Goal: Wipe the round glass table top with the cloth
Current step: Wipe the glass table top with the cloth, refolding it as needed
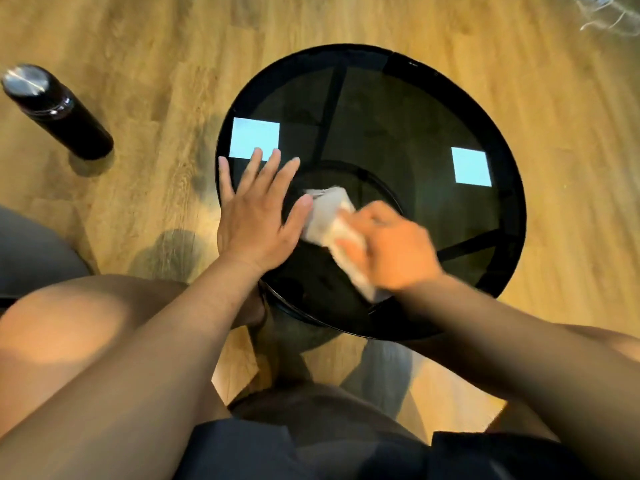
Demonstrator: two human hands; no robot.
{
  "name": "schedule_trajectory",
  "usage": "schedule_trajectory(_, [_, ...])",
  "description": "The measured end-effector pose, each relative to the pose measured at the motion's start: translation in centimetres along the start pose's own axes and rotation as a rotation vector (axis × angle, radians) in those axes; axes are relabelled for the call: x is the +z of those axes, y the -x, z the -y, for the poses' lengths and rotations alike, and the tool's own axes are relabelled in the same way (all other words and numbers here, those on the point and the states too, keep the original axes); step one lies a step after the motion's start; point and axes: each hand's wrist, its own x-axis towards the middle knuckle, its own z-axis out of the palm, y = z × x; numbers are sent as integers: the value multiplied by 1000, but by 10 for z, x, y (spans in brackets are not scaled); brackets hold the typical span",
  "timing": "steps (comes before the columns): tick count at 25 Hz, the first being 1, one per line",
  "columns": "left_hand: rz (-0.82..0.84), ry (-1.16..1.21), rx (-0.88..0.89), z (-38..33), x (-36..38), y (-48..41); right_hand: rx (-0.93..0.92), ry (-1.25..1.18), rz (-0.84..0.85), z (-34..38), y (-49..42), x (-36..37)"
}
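Note:
A round dark glass table top point(408, 112) with a black rim fills the middle of the head view. My right hand point(391, 245) grips a folded white cloth point(329, 216) and presses it on the near part of the glass; hand and cloth are motion-blurred. My left hand point(258, 206) lies flat on the glass at the table's left side, fingers spread, its thumb touching the cloth's left edge. Two bright square reflections show on the glass at left and right.
A black bottle with a silver cap point(55, 109) stands on the wooden floor point(156, 46) to the left of the table. My bare knees and dark shorts are below the table's near edge. Something white and wiry point(606, 12) shows at the top right corner.

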Motion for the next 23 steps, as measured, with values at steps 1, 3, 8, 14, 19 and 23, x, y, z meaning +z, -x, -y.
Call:
schedule_trajectory(1, [1, -34, -33, 0, 1, -1, 84, 100, -7, -45, 5, -5])
schedule_trajectory(3, [-43, -56, -147, 2, 2, -2, 398, 199, -37, -138, 12, -35])
schedule_trajectory(8, [-107, 137, -274, 2, 3, -4, 767, 154, -82, -187, -21, -58])
schedule_trajectory(14, [-145, 233, -160, 5, 2, -3, 606, 106, -186, -63, -128, -6])
schedule_trajectory(19, [-250, 312, -198, 3, 0, 0, 70, -39, 15, 89, -155, 27])
schedule_trajectory(23, [-183, 184, -192, 3, 0, 0, -136, -131, 27, 42, -93, 10])
